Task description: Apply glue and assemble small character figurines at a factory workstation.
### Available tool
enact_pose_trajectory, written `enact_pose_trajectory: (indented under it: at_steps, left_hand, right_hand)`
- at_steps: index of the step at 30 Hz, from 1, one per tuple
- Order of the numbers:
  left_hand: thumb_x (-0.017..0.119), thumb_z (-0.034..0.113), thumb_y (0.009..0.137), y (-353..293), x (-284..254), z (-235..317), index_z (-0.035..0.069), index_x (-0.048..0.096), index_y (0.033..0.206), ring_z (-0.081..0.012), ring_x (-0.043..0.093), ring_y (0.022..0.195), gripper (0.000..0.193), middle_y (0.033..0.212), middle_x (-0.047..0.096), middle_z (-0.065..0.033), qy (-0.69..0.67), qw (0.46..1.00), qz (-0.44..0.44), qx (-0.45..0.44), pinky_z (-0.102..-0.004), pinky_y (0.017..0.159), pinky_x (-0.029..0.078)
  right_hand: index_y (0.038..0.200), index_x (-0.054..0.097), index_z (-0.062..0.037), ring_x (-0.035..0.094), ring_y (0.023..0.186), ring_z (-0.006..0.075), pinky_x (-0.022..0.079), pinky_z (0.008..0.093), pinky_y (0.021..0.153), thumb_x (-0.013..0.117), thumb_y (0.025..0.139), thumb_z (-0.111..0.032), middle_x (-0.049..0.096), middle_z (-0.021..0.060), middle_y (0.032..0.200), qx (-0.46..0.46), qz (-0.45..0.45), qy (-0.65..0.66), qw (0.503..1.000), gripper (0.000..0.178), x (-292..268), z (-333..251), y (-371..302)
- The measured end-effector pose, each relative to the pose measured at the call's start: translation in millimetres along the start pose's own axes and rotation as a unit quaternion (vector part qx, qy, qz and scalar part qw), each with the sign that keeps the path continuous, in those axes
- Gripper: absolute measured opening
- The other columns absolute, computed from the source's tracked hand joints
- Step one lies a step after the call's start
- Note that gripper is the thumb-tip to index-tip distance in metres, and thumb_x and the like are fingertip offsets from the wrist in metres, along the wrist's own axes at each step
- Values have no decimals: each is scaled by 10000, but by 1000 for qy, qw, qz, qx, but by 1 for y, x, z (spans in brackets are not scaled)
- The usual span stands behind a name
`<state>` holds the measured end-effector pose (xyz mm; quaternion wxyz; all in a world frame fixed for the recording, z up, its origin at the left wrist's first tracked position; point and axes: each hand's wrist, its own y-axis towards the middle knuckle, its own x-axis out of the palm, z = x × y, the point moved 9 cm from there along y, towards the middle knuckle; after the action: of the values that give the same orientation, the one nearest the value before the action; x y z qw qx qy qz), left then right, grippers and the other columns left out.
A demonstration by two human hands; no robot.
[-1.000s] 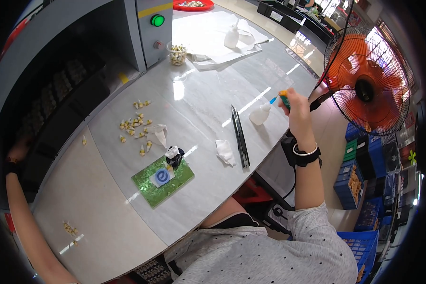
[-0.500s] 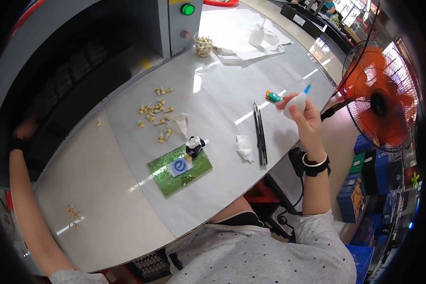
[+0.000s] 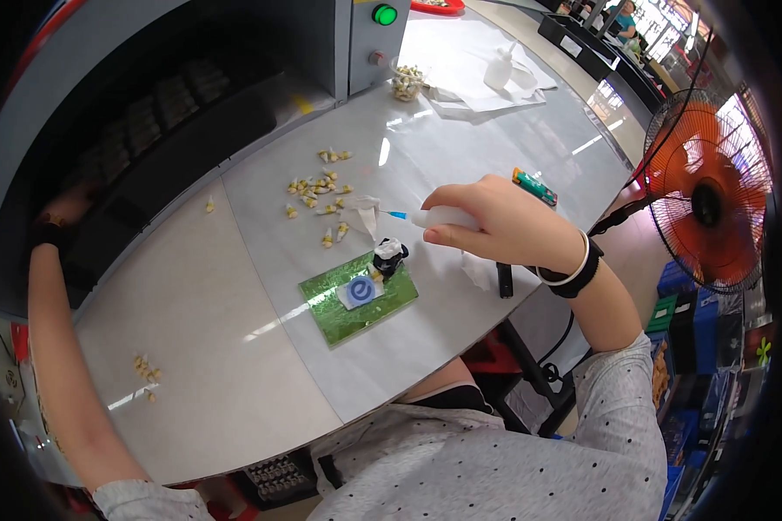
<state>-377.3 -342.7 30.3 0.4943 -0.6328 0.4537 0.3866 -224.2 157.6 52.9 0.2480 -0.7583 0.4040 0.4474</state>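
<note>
Right fingers [image 3: 444, 196] gripping squat bottle [image 3: 447, 218]; whitish body; blue nozzle [image 3: 397, 214], thin needle; left fingers [image 3: 82, 196] dim, grip unclear

Hard white light comes through the windows [image 3: 654, 42] at the far right, and the bench [image 3: 208, 304] is bright, streaked with glare, its far paper sheets [image 3: 447, 56] nearly bleached out. Over on the left, the cabinet [image 3: 191, 143] is so dim inside that the left hand [image 3: 72, 203] sinks into shadow. Straight edges bow toward a black rim.
</note>
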Motion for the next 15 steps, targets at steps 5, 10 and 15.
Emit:
enact_pose_trajectory:
  at_steps: [5, 10, 15]
  left_hand:
    - [427, 209, 844, 1, 3, 0, 139, 411, 1237, -269, 445, 1122, 400, 1249, 442, -108, -2, 1000, -12, 11, -361, 923, 365]
    - [445, 220, 838, -5, -1, 2, 135, 422, 1230, -269, 462, 1103, 402, 1236, 454, -110, 14, 1000, -4, 5, -363, 909, 377]
    - [476, 269, 826, -1, 1, 1, 138, 423, 1232, -262, 466, 1100, 430, 1232, 458, -111, -6, 1000, -13, -11, -360, 903, 384]
  right_hand:
    - [863, 584, 0, 554, 556, 317, 429, 357, 525, 564, 792, -297, 550, 170, 567, 4, -5, -1, 1000, 306, 1, -6, 4]
    - [854, 578, -3, 552, 516, 294, 424, 324, 494, 583, 781, -276, 539, 147, 533, -20, -24, 20, 999, 282, -10, -20, -12]
    - [909, 567, -21, 607, 548, 188, 443, 241, 522, 587, 785, -218, 621, 72, 643, 80, -149, 41, 985, 234, 6, -12, -32]
